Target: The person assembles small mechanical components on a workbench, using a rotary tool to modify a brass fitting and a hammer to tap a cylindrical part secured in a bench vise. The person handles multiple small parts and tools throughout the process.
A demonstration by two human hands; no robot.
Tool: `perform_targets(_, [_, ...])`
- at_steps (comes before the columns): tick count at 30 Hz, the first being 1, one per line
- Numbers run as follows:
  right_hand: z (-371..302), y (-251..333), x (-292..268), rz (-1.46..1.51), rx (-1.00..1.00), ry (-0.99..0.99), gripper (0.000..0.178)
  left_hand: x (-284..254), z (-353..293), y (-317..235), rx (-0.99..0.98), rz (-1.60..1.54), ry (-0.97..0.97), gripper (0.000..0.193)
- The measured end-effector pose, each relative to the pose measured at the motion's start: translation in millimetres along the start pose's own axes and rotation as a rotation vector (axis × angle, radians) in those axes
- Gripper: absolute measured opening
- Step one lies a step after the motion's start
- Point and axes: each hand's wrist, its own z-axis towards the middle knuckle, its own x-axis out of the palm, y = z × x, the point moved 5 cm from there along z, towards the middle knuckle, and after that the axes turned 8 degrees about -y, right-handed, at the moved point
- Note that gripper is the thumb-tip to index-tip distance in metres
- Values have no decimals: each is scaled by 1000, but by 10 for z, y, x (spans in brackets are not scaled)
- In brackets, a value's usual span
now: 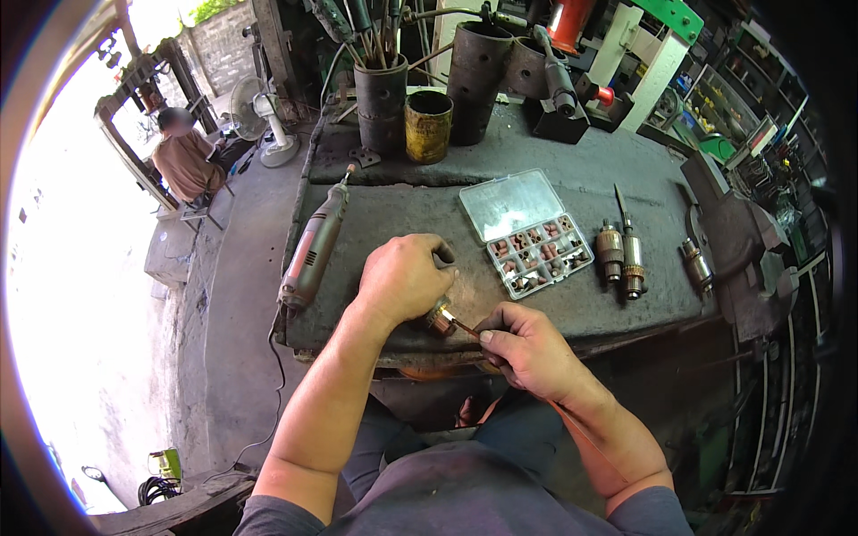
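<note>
Grip, left hand (407, 277): curled over one small copper-and-steel rotor (441, 319) at the bench's near edge, fingers largely hidden from me. Grip, right hand (523, 344): thumb and forefinger pinched together on a thin brown strip or rod (466, 330), its far end at the rotor's shaft. Progress: I judge one piece under way and unfinished; three similar pieces lie apart from the hands, finished or waiting I cannot tell. Surface, one dark worn workbench (384, 210), clock read from the hands: at 10, one grey rotary tool (313, 246), lying unheld, cord trailing off the bench's left side; just before 12, one dark metal cylinder (382, 112) of upright tools; at 12, one yellow-stained pot (429, 134); just past 12, one taller dark cylinder (472, 94); between 1 and 2, one clear compartment case, lid (511, 210) back, small brownish bits inside; at 2, two rotors (609, 250) (632, 263) side by side; between 2 and 3, one further rotor (697, 265), then a heavy dark vise (751, 234). Room: at 10, one seated person (183, 165) near glaring daylight; between 10 and 11, one white fan (246, 112); toward 2, crowded shelves (782, 62).
</note>
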Motion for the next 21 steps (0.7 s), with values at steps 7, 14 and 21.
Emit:
perform_targets(7, [-32, 38, 50, -45, -112, -14, 11, -8, 4, 7, -32, -17, 12, 35])
perform_targets(14, [-1, 85, 88, -95, -126, -38, 13, 3, 6, 25, -35, -26, 4, 36])
perform_targets(21, [-13, 77, 100, -189, -188, -83, 9, -14, -4, 14, -21, -8, 7, 34])
